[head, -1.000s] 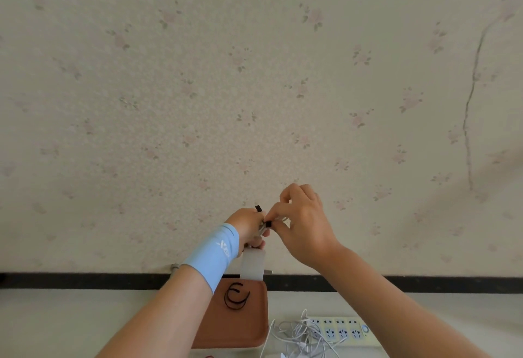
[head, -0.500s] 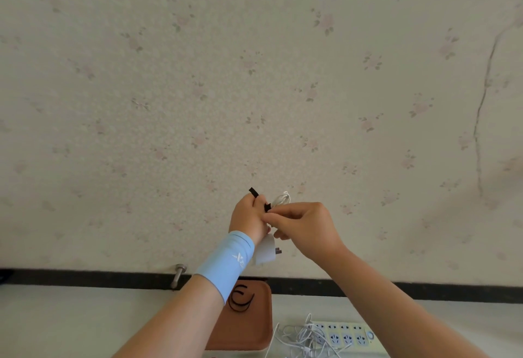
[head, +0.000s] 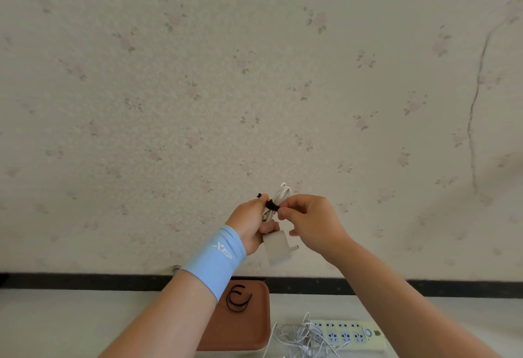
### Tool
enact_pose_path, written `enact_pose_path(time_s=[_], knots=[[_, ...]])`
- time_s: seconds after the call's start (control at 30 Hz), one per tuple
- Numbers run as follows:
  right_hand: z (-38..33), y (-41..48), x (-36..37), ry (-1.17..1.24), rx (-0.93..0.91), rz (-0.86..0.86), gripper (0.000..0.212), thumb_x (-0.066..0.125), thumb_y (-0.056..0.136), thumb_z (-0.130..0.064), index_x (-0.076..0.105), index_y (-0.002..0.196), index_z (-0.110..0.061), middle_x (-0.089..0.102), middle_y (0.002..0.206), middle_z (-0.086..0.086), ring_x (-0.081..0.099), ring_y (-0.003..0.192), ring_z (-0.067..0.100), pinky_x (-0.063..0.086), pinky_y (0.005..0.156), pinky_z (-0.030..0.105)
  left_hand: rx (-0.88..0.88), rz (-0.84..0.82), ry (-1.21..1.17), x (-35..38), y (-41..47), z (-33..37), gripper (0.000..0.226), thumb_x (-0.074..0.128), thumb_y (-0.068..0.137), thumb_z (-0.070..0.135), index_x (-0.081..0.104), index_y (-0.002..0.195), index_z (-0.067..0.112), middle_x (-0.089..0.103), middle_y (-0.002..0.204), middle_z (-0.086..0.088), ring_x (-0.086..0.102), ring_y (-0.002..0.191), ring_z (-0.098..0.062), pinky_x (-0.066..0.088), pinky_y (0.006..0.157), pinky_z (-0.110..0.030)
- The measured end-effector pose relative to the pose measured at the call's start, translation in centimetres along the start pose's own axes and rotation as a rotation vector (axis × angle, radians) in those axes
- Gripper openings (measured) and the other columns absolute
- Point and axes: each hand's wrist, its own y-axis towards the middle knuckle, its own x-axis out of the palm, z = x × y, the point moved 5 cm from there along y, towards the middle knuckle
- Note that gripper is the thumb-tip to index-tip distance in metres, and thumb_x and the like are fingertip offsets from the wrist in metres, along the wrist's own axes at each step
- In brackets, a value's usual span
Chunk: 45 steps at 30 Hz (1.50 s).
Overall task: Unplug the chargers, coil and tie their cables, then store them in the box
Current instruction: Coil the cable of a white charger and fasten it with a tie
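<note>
Held up in front of the wall, my left hand [head: 252,222] grips a coiled white cable [head: 283,193] whose loops stick out above my fingers. A white charger block [head: 278,250] hangs below that hand with its prongs pointing right. A black tie strap [head: 271,205] wraps round the coil, and my right hand [head: 310,222] pinches the strap's end between thumb and forefinger. Down on the table lies a loose tangle of white cables [head: 304,338] beside a pale yellow power strip [head: 349,335].
A brown tray [head: 254,329] sits on the table below my left forearm, with black tie straps [head: 239,298] lying in it. A black strip runs along the foot of the floral papered wall. A metal bolt [head: 176,267] stands by the wall.
Both hands have risen in the view and the white cable loops now show above my fingers. The black strap now sits round the coil, with my right hand pinching its end.
</note>
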Motion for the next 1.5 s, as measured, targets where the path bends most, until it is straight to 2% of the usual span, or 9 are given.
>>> enact_pose_path(time_s=[0.13, 0.43, 0.6, 0.8, 0.97, 1.1, 1.27, 1.37, 1.5], knots=[[-0.5, -0.4, 0.1, -0.122, -0.146, -0.012, 0.017, 0.064, 0.098, -0.022, 0.069, 0.084, -0.029, 0.062, 0.069, -0.012, 0.056, 0.060, 0.001, 0.042, 0.055, 0.011, -0.077, -0.154, -0.041, 0.2, -0.4, 0.2, 0.020, 0.049, 0.102, 0.021, 0.059, 0.096, 0.005, 0.042, 0.064, -0.001, 0.026, 0.035, -0.007, 0.049, 0.062, -0.028], [-0.8, -0.5, -0.1, -0.026, -0.177, 0.001, 0.012, 0.070, 0.093, -0.021, 0.072, 0.082, -0.026, 0.064, 0.066, -0.021, 0.053, 0.059, -0.003, 0.043, 0.061, 0.014, -0.061, -0.210, 0.048, 0.7, -1.2, 0.5, 0.020, 0.041, 0.099, 0.011, 0.055, 0.085, 0.009, 0.041, 0.064, 0.000, 0.021, 0.034, -0.008, 0.050, 0.058, -0.027], [-0.4, -0.3, -0.7, -0.040, -0.093, 0.032, 0.017, 0.080, 0.085, -0.031, 0.076, 0.072, -0.022, 0.065, 0.058, -0.014, 0.049, 0.050, 0.005, 0.043, 0.051, 0.017, 0.063, -0.078, 0.216, 0.3, -1.2, 0.8, 0.026, 0.038, 0.101, 0.016, 0.057, 0.086, 0.008, 0.044, 0.067, -0.003, 0.025, 0.038, -0.012, 0.051, 0.067, -0.035], [0.0, -0.4, 0.2, 0.080, 0.012, -0.142, 0.004, 0.076, 0.087, -0.020, 0.080, 0.089, -0.020, 0.071, 0.068, -0.002, 0.064, 0.062, 0.008, 0.060, 0.077, 0.033, 0.314, 0.156, 0.513, -0.4, -0.9, 1.6, 0.031, 0.044, 0.102, 0.030, 0.063, 0.096, 0.007, 0.054, 0.076, -0.007, 0.050, 0.064, -0.020, 0.053, 0.061, -0.030], [-0.2, -0.5, 0.3, 0.137, -0.017, -0.172, 0.010, 0.075, 0.090, -0.024, 0.076, 0.097, -0.017, 0.071, 0.080, 0.008, 0.064, 0.062, 0.011, 0.061, 0.072, 0.028, 0.391, 0.145, 0.570, 0.3, -1.5, 1.9, 0.030, 0.042, 0.104, 0.031, 0.058, 0.086, 0.012, 0.055, 0.070, -0.002, 0.053, 0.063, -0.017, 0.056, 0.063, -0.032], [0.1, -0.1, 0.1, 0.165, -0.009, -0.180, 0.010, 0.071, 0.094, -0.020, 0.073, 0.101, -0.014, 0.072, 0.087, 0.002, 0.065, 0.062, 0.015, 0.061, 0.073, 0.036, 0.406, 0.087, 0.542, 0.0, -1.9, 2.3, 0.030, 0.044, 0.103, 0.032, 0.058, 0.089, 0.009, 0.063, 0.073, -0.006, 0.057, 0.054, -0.018, 0.059, 0.070, -0.048], [0.9, 0.2, 0.0, 0.088, 0.037, -0.128, 0.023, 0.078, 0.087, -0.025, 0.069, 0.108, -0.019, 0.072, 0.098, 0.009, 0.067, 0.061, 0.017, 0.060, 0.072, 0.044, 0.429, 0.066, 0.638, -0.4, -2.1, 2.4, 0.029, 0.046, 0.103, 0.030, 0.057, 0.090, 0.007, 0.065, 0.072, -0.005, 0.063, 0.050, -0.025, 0.056, 0.059, -0.040], [0.6, 0.4, -1.1, -0.075, -0.085, -0.058, 0.037, 0.083, 0.080, -0.025, 0.064, 0.110, -0.033, 0.068, 0.103, -0.004, 0.070, 0.065, 0.016, 0.060, 0.064, 0.034, 0.412, 0.032, 0.667, -0.4, -2.1, 2.2, 0.026, 0.050, 0.102, 0.028, 0.061, 0.088, 0.009, 0.070, 0.075, -0.004, 0.070, 0.057, -0.033, 0.057, 0.059, -0.037], [0.0, 0.1, -1.7, -0.269, -0.222, -0.122, 0.017, 0.081, 0.081, -0.022, 0.073, 0.091, -0.032, 0.072, 0.086, -0.014, 0.069, 0.068, 0.007, 0.058, 0.065, 0.025, 0.366, -0.053, 0.656, -0.2, -2.4, 2.1, 0.025, 0.059, 0.098, 0.026, 0.068, 0.091, 0.005, 0.075, 0.083, -0.008, 0.074, 0.067, -0.034, 0.058, 0.068, -0.037]])
